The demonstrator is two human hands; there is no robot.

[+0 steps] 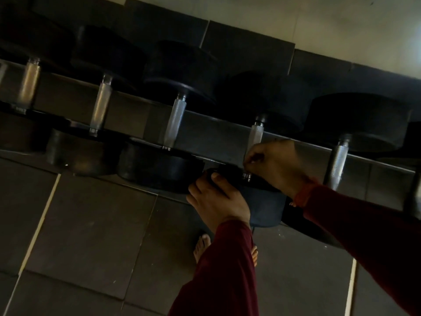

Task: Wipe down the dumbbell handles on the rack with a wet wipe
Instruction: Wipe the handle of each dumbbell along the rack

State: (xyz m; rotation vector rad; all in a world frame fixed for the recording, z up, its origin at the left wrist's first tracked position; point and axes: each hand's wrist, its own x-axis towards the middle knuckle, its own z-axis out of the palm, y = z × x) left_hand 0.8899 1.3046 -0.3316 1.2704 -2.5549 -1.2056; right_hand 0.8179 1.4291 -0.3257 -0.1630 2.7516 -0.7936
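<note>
Several black dumbbells with knurled silver handles lie side by side on a metal rack [127, 103]. My right hand [273, 165] is curled round the lower end of the fourth dumbbell's handle [255, 134], and a small white bit of wet wipe [250, 161] shows between my fingers. My left hand [216, 199] grips the rim of that dumbbell's near black weight [266, 208], thumb on its top face. Most of the wipe is hidden inside my right hand.
Neighbouring handles stand to the left [175, 122] and to the right [339, 158] of the one I hold. Dark rubber floor tiles [91, 224] lie below the rack, with my bare feet [202, 245] on them. A pale wall [341, 26] rises behind.
</note>
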